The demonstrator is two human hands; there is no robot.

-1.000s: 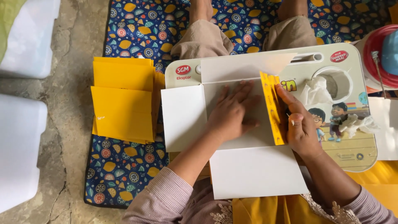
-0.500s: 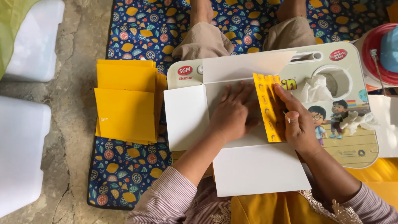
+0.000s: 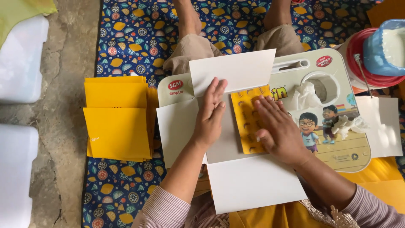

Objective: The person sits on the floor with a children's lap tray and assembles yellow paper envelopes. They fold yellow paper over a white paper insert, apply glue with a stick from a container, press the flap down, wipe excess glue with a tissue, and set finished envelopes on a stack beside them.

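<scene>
A white card sheet (image 3: 177,126), cut with flaps at top, left and bottom, lies spread on a cream lap table (image 3: 337,147). My left hand (image 3: 209,116) presses flat on the middle of the sheet, fingers together and pointing away. My right hand (image 3: 278,128) lies flat on a yellow patterned flap (image 3: 245,116) folded over the sheet's right side, pressing it down. Neither hand grips anything.
A stack of yellow folded envelopes (image 3: 116,124) lies left of the table on a blue patterned mat (image 3: 135,38). Crumpled tissue (image 3: 306,97) sits in the table's round hole. A red and blue tub (image 3: 375,50) stands at the right. White plastic containers (image 3: 19,59) stand on the concrete floor.
The yellow flap, which stood on edge under my right hand, has been folded down to the left and now lies flat. My left hand has shifted slightly left on the sheet.
</scene>
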